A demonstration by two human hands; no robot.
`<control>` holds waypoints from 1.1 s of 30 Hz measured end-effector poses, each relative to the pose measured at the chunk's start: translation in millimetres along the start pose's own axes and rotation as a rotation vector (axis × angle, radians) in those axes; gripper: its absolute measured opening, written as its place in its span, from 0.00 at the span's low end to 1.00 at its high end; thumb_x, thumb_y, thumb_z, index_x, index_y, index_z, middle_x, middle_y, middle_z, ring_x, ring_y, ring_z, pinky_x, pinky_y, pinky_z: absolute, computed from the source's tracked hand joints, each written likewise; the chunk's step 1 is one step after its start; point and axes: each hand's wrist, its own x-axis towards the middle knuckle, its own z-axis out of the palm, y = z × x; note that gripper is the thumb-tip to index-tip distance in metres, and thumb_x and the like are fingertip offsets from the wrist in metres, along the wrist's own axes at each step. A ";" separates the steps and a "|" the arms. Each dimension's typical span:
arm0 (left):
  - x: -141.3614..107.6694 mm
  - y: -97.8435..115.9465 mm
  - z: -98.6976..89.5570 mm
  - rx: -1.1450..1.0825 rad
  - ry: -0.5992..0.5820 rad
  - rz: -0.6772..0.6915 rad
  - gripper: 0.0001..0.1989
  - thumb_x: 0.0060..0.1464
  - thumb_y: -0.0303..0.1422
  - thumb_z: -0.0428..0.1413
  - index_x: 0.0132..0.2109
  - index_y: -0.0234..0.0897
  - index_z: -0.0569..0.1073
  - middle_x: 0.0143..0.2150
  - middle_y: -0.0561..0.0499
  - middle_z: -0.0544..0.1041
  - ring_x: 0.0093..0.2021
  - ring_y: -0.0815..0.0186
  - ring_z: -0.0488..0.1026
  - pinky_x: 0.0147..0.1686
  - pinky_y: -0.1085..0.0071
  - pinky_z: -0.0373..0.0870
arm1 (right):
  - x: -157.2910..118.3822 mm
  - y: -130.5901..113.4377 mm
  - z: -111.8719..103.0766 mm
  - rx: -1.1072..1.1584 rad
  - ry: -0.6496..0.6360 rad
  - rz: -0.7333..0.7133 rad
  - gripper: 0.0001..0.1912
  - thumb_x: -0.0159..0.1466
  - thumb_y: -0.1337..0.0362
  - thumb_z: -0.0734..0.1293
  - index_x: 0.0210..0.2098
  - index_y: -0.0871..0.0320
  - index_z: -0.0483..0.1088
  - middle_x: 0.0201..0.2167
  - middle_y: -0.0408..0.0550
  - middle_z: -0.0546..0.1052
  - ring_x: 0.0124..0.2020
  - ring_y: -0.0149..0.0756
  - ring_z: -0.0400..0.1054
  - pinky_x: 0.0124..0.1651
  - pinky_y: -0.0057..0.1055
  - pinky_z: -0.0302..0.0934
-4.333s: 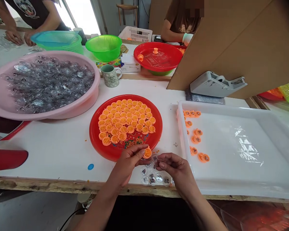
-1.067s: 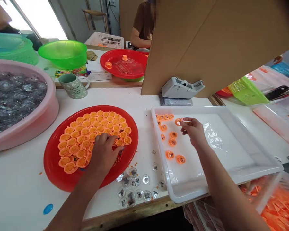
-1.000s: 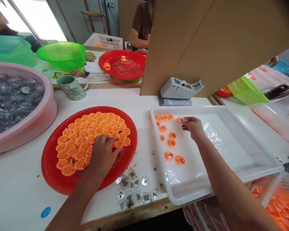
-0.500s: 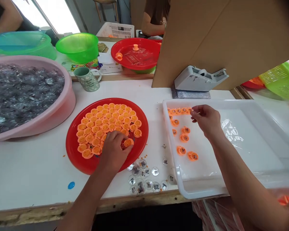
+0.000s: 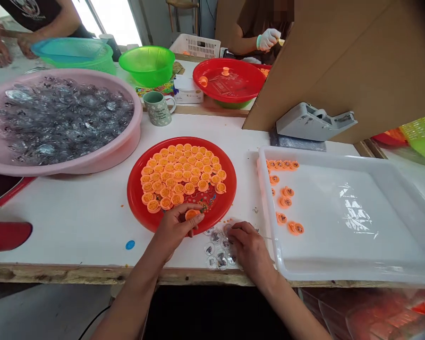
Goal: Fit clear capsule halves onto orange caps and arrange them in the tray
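My left hand pinches a small orange toy cup over the front edge of a red round tray. Rows of similar orange cups fill the back and left of that tray. My right hand is low on the table, its fingers closed at a clear disc beside the loose group. Several clear round discs with dark printed pictures lie between the hands. Inside the white rectangular tray, orange cups with printed tops sit along the left side.
A pink basin heaped with clear discs stands at left, near a green mug. A tape dispenser sits before a cardboard panel. Behind are green basins and another red tray. Two other people are across the table.
My left hand has lifted an orange cup and drawn it toward the tray's front edge. My right hand has left the white tray and come down to the clear discs. The view has shifted left.
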 end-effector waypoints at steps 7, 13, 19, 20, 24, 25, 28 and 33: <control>-10.3 -6.4 0.4 -0.334 -0.120 -0.045 0.17 0.51 0.38 0.62 0.48 0.39 0.76 0.53 0.47 0.74 0.42 0.63 0.76 0.40 0.68 0.75 | -8.4 -17.5 -9.8 0.582 0.001 0.441 0.09 0.63 0.59 0.66 0.29 0.57 0.67 0.22 0.44 0.71 0.23 0.33 0.65 0.28 0.31 0.60; -17.9 -0.3 9.3 -0.455 -0.266 -0.099 0.19 0.48 0.31 0.65 0.49 0.37 0.75 0.47 0.48 0.79 0.48 0.60 0.75 0.51 0.66 0.72 | -1.4 -34.3 -20.2 1.129 0.020 0.607 0.17 0.57 0.56 0.72 0.42 0.59 0.71 0.19 0.40 0.71 0.20 0.28 0.62 0.26 0.26 0.57; -19.3 -0.1 20.8 -0.475 -0.294 -0.067 0.18 0.48 0.33 0.65 0.47 0.35 0.76 0.46 0.45 0.79 0.48 0.57 0.75 0.51 0.60 0.73 | 2.1 -39.7 -26.1 1.236 -0.035 0.523 0.11 0.60 0.59 0.71 0.41 0.54 0.72 0.23 0.40 0.72 0.23 0.30 0.65 0.28 0.28 0.59; -19.0 -0.6 22.2 -0.473 -0.288 -0.064 0.18 0.48 0.34 0.65 0.47 0.34 0.77 0.45 0.45 0.79 0.47 0.56 0.75 0.50 0.59 0.73 | 2.6 -40.2 -26.1 1.245 -0.050 0.512 0.10 0.61 0.60 0.70 0.42 0.54 0.72 0.23 0.40 0.73 0.23 0.30 0.65 0.29 0.28 0.60; -19.1 -0.6 25.8 -0.491 -0.263 -0.073 0.17 0.49 0.36 0.64 0.45 0.33 0.78 0.42 0.44 0.79 0.45 0.56 0.76 0.50 0.57 0.74 | 5.2 -41.5 -24.5 1.219 -0.102 0.496 0.11 0.63 0.60 0.68 0.45 0.55 0.72 0.23 0.41 0.73 0.24 0.31 0.66 0.32 0.30 0.61; -19.5 -0.3 26.4 -0.506 -0.254 -0.076 0.17 0.49 0.37 0.64 0.45 0.33 0.78 0.41 0.45 0.79 0.45 0.57 0.76 0.50 0.57 0.74 | 6.0 -41.5 -23.9 1.217 -0.108 0.492 0.11 0.64 0.60 0.68 0.45 0.55 0.71 0.23 0.41 0.73 0.24 0.31 0.66 0.33 0.30 0.61; -20.9 0.6 27.8 -0.575 -0.229 -0.103 0.16 0.54 0.41 0.61 0.44 0.34 0.78 0.42 0.46 0.79 0.46 0.58 0.76 0.50 0.59 0.74 | 8.3 -40.6 -21.5 1.239 -0.101 0.492 0.11 0.64 0.58 0.68 0.43 0.55 0.70 0.24 0.42 0.74 0.25 0.32 0.66 0.32 0.30 0.62; -21.4 0.1 29.8 -0.691 -0.200 -0.145 0.17 0.56 0.43 0.59 0.44 0.32 0.78 0.45 0.44 0.79 0.49 0.56 0.75 0.53 0.58 0.73 | 10.7 -39.5 -19.9 1.191 -0.078 0.502 0.11 0.63 0.56 0.69 0.38 0.55 0.67 0.22 0.39 0.72 0.21 0.30 0.64 0.27 0.28 0.61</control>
